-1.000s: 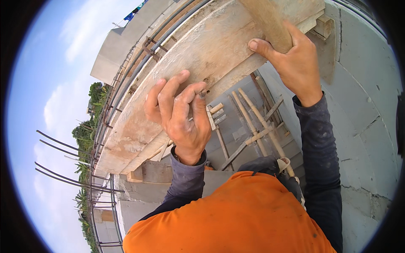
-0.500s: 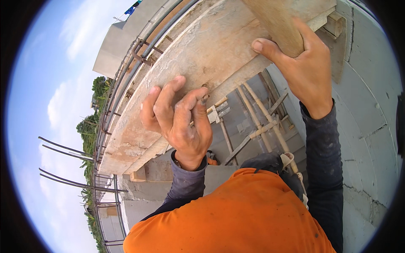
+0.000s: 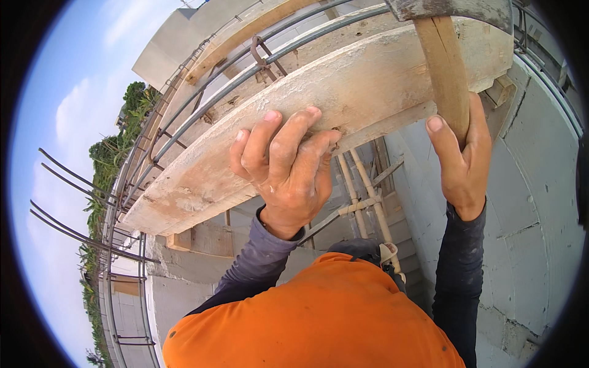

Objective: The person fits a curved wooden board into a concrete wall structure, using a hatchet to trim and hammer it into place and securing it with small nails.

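Note:
In my right hand (image 3: pixel 467 162) is a hammer, held by the lower end of its wooden handle (image 3: pixel 443 73). Its dark metal head (image 3: pixel 451 8) reaches the top of the view, over the plank. My left hand (image 3: pixel 288 162) rests against the face of a long, pale, mortar-stained plank (image 3: pixel 374 80). The fingers are curled, with index finger and thumb pressed together near the plank's lower edge; a small dark bit shows at their tips, too small to name.
Steel reinforcing bars (image 3: pixel 202 109) run along behind the plank, and several loose bar ends (image 3: pixel 80 230) jut out at left. Bamboo poles (image 3: pixel 368 193) stand below in the gap. A grey block wall (image 3: pixel 521 202) rises at right.
The hammer's head has come into view as its handle swung more upright. My left hand sits further right in the picture, still at the plank; the whole view has shifted.

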Action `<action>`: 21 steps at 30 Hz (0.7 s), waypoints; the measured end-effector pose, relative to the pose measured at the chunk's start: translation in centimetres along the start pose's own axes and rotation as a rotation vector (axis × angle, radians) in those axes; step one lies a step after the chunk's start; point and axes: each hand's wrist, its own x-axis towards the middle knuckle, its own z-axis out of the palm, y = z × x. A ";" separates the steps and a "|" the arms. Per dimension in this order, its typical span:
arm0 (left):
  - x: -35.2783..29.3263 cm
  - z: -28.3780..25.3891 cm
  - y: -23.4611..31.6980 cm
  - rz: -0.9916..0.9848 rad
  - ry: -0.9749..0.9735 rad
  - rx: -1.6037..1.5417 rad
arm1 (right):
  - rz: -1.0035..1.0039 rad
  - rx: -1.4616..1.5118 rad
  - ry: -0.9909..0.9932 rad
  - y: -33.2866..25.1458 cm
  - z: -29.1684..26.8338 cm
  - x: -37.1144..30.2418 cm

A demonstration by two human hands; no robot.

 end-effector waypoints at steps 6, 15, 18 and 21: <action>0.2 0.1 0.2 -0.019 0.010 -0.041 | -0.163 -0.184 -0.201 0.6 -1.6 -6.3; 0.5 -0.6 0.2 -0.032 -0.005 -0.057 | -0.258 -0.274 -0.245 -0.1 -1.9 -8.6; 0.3 -0.3 0.0 -0.011 0.017 -0.085 | -0.234 -0.292 -0.253 -0.1 -2.1 -8.9; 0.3 -0.4 0.1 -0.026 -0.007 -0.074 | -0.184 -0.358 -0.306 -0.3 -2.2 -8.7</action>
